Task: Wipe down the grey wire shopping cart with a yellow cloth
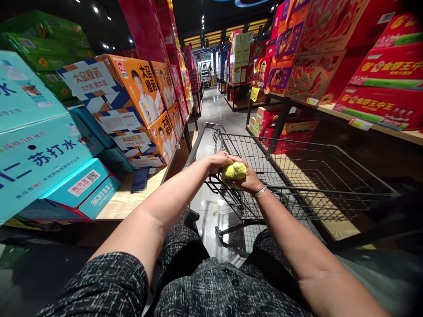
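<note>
Both hands meet in front of me, over the near end of a dark wire shopping cart (280,165). A bunched yellow-green cloth (235,171) sits between them. My right hand (250,179) is wrapped round the cloth from the right, a bracelet on its wrist. From the left, my left hand (218,162) closes against the cloth's upper side, its fingers partly overlapping the right hand. The cart's handle bar (198,143) runs just left of and beyond my hands. Inside the wire basket I see no goods.
Orange drink cartons (145,94) and light-blue water cartons (36,154) are stacked on a wooden shelf at left. Red gift boxes (386,97) fill the right shelf, whose lower board (297,189) lies beside the cart. A shiny-floored aisle (213,99) runs ahead.
</note>
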`<state>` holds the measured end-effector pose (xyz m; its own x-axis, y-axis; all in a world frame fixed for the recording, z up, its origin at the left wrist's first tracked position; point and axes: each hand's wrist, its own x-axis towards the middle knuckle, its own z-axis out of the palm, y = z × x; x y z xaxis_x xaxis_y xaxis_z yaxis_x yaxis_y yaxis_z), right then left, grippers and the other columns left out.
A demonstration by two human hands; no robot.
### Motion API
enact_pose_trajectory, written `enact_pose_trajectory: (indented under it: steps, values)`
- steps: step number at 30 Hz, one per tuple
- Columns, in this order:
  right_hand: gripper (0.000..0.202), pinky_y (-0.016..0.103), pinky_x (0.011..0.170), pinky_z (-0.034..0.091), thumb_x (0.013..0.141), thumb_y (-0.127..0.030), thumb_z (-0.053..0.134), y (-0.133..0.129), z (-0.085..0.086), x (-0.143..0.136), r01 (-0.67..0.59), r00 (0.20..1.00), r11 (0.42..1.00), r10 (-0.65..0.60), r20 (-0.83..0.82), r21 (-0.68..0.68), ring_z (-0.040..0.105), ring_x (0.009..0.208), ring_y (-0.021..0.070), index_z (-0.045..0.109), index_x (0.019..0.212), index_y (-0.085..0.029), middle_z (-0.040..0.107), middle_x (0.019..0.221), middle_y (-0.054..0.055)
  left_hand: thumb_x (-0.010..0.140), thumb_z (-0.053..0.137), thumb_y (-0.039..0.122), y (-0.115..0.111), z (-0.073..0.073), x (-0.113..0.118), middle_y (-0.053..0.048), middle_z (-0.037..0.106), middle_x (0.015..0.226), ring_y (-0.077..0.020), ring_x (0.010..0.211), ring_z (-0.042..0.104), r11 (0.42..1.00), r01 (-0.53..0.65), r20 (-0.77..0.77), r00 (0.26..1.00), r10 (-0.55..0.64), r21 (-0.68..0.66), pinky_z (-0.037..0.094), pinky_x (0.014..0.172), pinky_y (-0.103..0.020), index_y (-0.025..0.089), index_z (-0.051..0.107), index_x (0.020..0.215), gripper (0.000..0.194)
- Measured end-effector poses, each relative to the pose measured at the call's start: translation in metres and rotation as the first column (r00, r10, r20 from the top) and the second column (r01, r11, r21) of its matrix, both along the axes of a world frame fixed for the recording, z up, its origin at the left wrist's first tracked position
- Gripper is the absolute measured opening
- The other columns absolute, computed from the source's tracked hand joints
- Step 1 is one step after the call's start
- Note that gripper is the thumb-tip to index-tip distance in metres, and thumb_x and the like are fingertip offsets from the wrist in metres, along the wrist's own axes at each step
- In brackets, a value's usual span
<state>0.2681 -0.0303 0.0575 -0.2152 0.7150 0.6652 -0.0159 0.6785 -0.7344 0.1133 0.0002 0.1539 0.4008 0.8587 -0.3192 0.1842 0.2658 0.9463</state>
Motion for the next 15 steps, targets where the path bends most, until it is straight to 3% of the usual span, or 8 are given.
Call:
enact_pose_trajectory:
  steps: [4, 7, 9, 10, 12, 15]
  values:
    - [0.059, 0.057, 0.107, 0.054, 0.067, -0.041, 0.091, -0.011, 0.001, -0.012, 0.051, 0.996, 0.997, -0.055, -0.075, -0.066, 0.067, 0.116, 0.0285, 0.068, 0.12, -0.03, 0.069, 0.126, 0.005, 0.076, 0.068, -0.002, -0.005, 0.021, -0.045, -0.004, 0.068, 0.095, -0.0132, 0.067, 0.071, 0.999, 0.026, 0.09, 0.996, -0.024, -0.02, 0.06, 0.077, -0.034, 0.02, 0.04, 0.142, 0.075]
    - [0.055, 0.052, 0.099, 0.059, 0.071, -0.043, 0.089, -0.019, 0.012, -0.025, 0.185, 0.982, 0.982, -0.183, -0.054, 0.034, 0.068, 0.104, 0.025, 0.066, 0.119, -0.032, 0.069, 0.118, 0.004, 0.08, 0.07, 0.005, -0.009, 0.028, -0.091, -0.006, 0.069, 0.109, -0.0165, 0.08, 0.075, 0.971, -0.028, 0.041, 0.999, 0.019, 0.236, 0.057, 0.093, -0.045, 0.022, 0.05, 0.135, 0.061]
    - [0.055, 0.05, 0.097, 0.06, 0.074, -0.043, 0.087, -0.023, 0.024, -0.039, 0.308, 0.951, 0.935, -0.307, -0.037, 0.178, 0.067, 0.105, 0.0244, 0.062, 0.123, -0.032, 0.066, 0.117, 0.005, 0.084, 0.076, 0.022, -0.012, 0.027, -0.122, -0.008, 0.073, 0.109, -0.0206, 0.096, 0.074, 0.901, -0.072, 0.045, 0.997, 0.058, 0.428, 0.049, 0.107, -0.048, 0.017, 0.063, 0.12, 0.038]
    - [0.055, 0.049, 0.098, 0.059, 0.077, -0.042, 0.086, -0.026, 0.03, -0.048, 0.347, 0.935, 0.898, -0.355, -0.021, 0.271, 0.066, 0.108, 0.0247, 0.061, 0.125, -0.031, 0.064, 0.119, 0.006, 0.085, 0.079, 0.034, -0.014, 0.024, -0.136, -0.009, 0.075, 0.109, -0.024, 0.108, 0.072, 0.874, -0.055, 0.028, 0.999, 0.047, 0.483, 0.043, 0.114, -0.049, 0.016, 0.067, 0.115, 0.037]
    - [0.05, 0.046, 0.096, 0.06, 0.083, -0.036, 0.081, -0.029, 0.041, -0.071, 0.364, 0.9, 0.807, -0.433, 0.045, 0.464, 0.063, 0.115, 0.0253, 0.06, 0.128, -0.031, 0.062, 0.126, 0.008, 0.086, 0.071, 0.066, -0.018, 0.015, -0.157, -0.013, 0.077, 0.113, -0.0311, 0.125, 0.064, 0.875, 0.006, -0.009, 1.0, -0.002, 0.485, 0.033, 0.122, -0.05, 0.015, 0.073, 0.111, 0.056]
    - [0.038, 0.041, 0.094, 0.059, 0.094, -0.022, 0.067, -0.034, 0.047, -0.111, 0.22, 0.827, 0.697, -0.504, 0.248, 0.683, 0.061, 0.115, 0.0225, 0.063, 0.13, -0.035, 0.061, 0.138, 0.006, 0.078, 0.05, 0.094, -0.025, -0.003, -0.174, -0.016, 0.073, 0.131, -0.0381, 0.14, 0.052, 0.938, 0.062, 0.04, 0.996, -0.081, 0.342, 0.028, 0.124, -0.051, 0.016, 0.077, 0.111, 0.089]
